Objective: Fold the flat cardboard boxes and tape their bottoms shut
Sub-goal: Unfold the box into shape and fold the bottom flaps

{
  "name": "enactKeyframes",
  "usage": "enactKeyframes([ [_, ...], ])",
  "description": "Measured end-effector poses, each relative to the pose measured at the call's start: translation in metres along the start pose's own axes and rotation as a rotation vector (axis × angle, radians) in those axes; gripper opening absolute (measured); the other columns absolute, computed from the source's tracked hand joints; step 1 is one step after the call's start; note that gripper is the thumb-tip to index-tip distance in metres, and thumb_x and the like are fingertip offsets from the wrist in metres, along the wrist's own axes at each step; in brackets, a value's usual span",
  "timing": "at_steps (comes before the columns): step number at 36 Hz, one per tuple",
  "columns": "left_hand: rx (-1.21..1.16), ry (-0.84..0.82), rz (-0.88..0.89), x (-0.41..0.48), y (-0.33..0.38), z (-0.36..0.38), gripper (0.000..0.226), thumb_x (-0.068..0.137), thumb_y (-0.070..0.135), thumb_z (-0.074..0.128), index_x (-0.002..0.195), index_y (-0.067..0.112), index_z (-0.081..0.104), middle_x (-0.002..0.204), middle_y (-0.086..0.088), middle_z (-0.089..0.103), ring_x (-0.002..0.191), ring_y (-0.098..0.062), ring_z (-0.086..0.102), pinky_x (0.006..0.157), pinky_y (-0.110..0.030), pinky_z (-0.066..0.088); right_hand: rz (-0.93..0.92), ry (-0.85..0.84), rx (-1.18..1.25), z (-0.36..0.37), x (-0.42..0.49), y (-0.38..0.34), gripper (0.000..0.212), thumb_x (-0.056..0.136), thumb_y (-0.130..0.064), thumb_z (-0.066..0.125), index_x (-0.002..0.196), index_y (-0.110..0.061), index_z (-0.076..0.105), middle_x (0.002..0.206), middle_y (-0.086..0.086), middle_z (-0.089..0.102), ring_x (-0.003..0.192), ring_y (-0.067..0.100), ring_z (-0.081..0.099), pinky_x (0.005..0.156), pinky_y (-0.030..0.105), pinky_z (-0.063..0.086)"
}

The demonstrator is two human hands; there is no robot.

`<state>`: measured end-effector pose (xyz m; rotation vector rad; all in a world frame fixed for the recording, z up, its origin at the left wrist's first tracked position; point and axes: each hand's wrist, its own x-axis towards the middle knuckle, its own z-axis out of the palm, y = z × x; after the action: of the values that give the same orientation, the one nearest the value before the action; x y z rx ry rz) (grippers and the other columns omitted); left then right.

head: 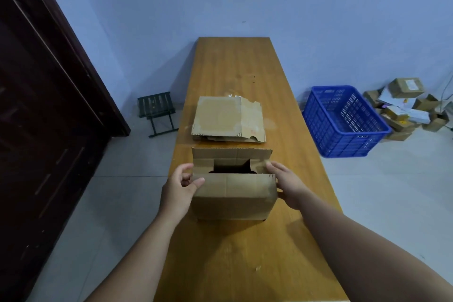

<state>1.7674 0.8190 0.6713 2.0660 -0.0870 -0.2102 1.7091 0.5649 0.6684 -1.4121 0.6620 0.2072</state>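
The half-folded box (232,195) on the table (235,267) is pinched at its left corner by the curled left hand (177,191) and steadied on its right wall by the nearly straight-fingered right hand (287,182), and is judged light, crushable, best held by its walls.

Just two bare forearms (137,252) at 7 and 5 o'clock, plus a bare left hand (177,191) and right hand (288,184).
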Motion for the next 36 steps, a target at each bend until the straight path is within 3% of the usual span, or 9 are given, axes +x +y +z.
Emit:
enactKeyframes([
  [7, 0.068, 0.088, -0.026, -0.001, 0.000, 0.013, 0.060, 0.086, 0.029, 0.066, 0.137, 0.027, 0.036, 0.121, -0.003, 0.039, 0.105, -0.014, 0.042, 0.077, -0.022, 0.040, -0.066, 0.057, 0.114, 0.005, -0.012, -0.011, 0.059, 0.094, -0.062, 0.028, 0.137, -0.026, 0.047, 0.120, -0.008, 0.049, 0.116, 0.013, 0.044, 0.105, 0.039, 0.033],
  [10, -0.001, 0.075, -0.091, -0.001, -0.001, 0.015, 0.061, 0.087, 0.029, 0.065, 0.139, 0.026, 0.034, 0.128, -0.006, 0.039, 0.106, -0.014, 0.041, 0.081, -0.027, 0.040, -0.131, 0.097, 0.120, 0.014, -0.014, -0.019, 0.050, 0.097, -0.058, 0.025, 0.108, -0.028, 0.063, 0.100, -0.012, 0.058, 0.089, 0.002, 0.052, 0.082, 0.026, 0.041],
  [13, -0.123, 0.050, -0.145, -0.002, 0.000, 0.018, 0.061, 0.089, 0.025, 0.063, 0.141, 0.026, 0.032, 0.133, -0.005, 0.043, 0.109, -0.016, 0.044, 0.084, -0.030, 0.040, -0.176, 0.133, 0.026, 0.018, -0.014, -0.017, 0.051, 0.096, -0.054, 0.036, 0.103, -0.015, 0.068, 0.092, -0.006, 0.063, 0.088, 0.009, 0.058, 0.069, 0.023, 0.042],
  [17, -0.202, 0.025, -0.159, -0.003, 0.003, 0.020, 0.064, 0.091, 0.022, 0.061, 0.144, 0.030, 0.026, 0.140, -0.004, 0.043, 0.117, -0.019, 0.046, 0.086, -0.031, 0.038, -0.135, 0.087, -0.041, 0.013, -0.007, -0.005, 0.022, 0.092, -0.033, 0.060, 0.110, -0.019, 0.062, 0.110, 0.009, 0.062, 0.091, 0.020, 0.061, 0.073, 0.032, 0.051],
  [20, -0.124, 0.000, -0.107, -0.005, 0.002, 0.018, 0.066, 0.093, 0.026, 0.058, 0.147, 0.034, 0.021, 0.144, -0.004, 0.040, 0.119, -0.018, 0.045, 0.087, -0.031, 0.039, -0.037, 0.048, -0.013, 0.011, -0.005, 0.002, 0.055, 0.091, -0.036, 0.062, 0.139, -0.035, 0.036, 0.123, 0.005, 0.049, 0.101, 0.026, 0.059, 0.080, 0.040, 0.054],
  [23, 0.029, -0.104, -0.039, -0.004, -0.002, 0.016, 0.060, 0.098, 0.032, 0.045, 0.148, 0.043, 0.012, 0.152, -0.003, 0.027, 0.133, -0.024, 0.036, 0.092, -0.031, 0.036, 0.087, 0.009, -0.029, 0.008, -0.002, 0.010, 0.071, 0.088, -0.053, 0.057, 0.147, -0.039, 0.021, 0.126, 0.005, 0.051, 0.106, 0.030, 0.057, 0.090, 0.053, 0.050],
  [27, -0.019, -0.233, -0.108, -0.002, -0.001, 0.013, 0.044, 0.101, 0.038, 0.030, 0.143, 0.051, 0.020, 0.157, 0.003, 0.016, 0.141, -0.023, 0.023, 0.108, -0.042, 0.031, 0.187, -0.076, -0.128, 0.005, -0.002, 0.003, 0.072, 0.086, -0.063, 0.051, 0.146, -0.043, 0.017, 0.131, 0.007, 0.043, 0.111, 0.035, 0.050, 0.085, 0.065, 0.048],
  [29, -0.176, -0.277, -0.222, -0.001, 0.003, 0.012, 0.044, 0.102, 0.035, 0.030, 0.141, 0.053, 0.023, 0.158, 0.008, 0.008, 0.143, -0.028, 0.016, 0.102, -0.054, 0.039, 0.240, -0.122, -0.102, 0.004, -0.005, -0.001, 0.069, 0.088, -0.059, 0.052, 0.145, -0.043, 0.017, 0.126, 0.006, 0.039, 0.106, 0.035, 0.049, 0.083, 0.062, 0.051],
  [36, -0.381, -0.368, -0.452, 0.017, 0.019, -0.003, 0.075, 0.098, 0.008, 0.044, 0.143, 0.057, 0.009, 0.157, -0.002, 0.013, 0.135, -0.038, 0.029, 0.096, -0.068, 0.036, 0.228, -0.196, -0.014, -0.002, -0.010, -0.004, 0.040, 0.091, -0.044, 0.057, 0.126, -0.039, 0.036, 0.116, 0.001, 0.042, 0.109, 0.036, 0.047, 0.088, 0.062, 0.049],
])
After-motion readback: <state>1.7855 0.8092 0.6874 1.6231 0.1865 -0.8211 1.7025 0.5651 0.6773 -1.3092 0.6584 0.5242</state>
